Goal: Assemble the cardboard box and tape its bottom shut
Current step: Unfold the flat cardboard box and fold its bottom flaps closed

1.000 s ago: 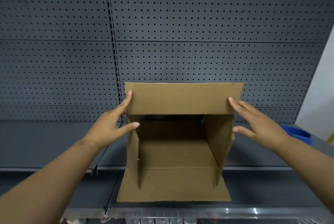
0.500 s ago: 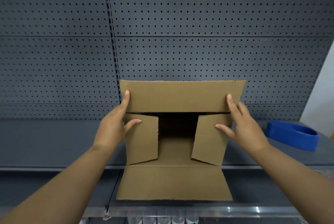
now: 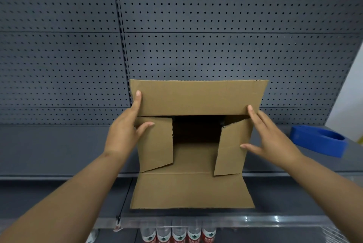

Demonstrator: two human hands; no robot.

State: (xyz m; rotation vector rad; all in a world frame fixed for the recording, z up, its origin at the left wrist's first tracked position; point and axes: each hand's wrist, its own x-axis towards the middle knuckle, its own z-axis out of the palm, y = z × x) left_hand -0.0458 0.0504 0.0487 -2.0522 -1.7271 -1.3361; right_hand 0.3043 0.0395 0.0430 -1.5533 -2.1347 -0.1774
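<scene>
Fingers [image 3: 137, 103] have pushed both side flaps [image 3: 155, 142] further inward.

Single head view, close, facing forward-down at shelf [image 3: 59, 150].

Even, dimmish light; soft shadows inside box [image 3: 196, 132]; glare on shelf edge [image 3: 255, 220]; wide-angle bending at edges; sharp mid-frame.
</scene>
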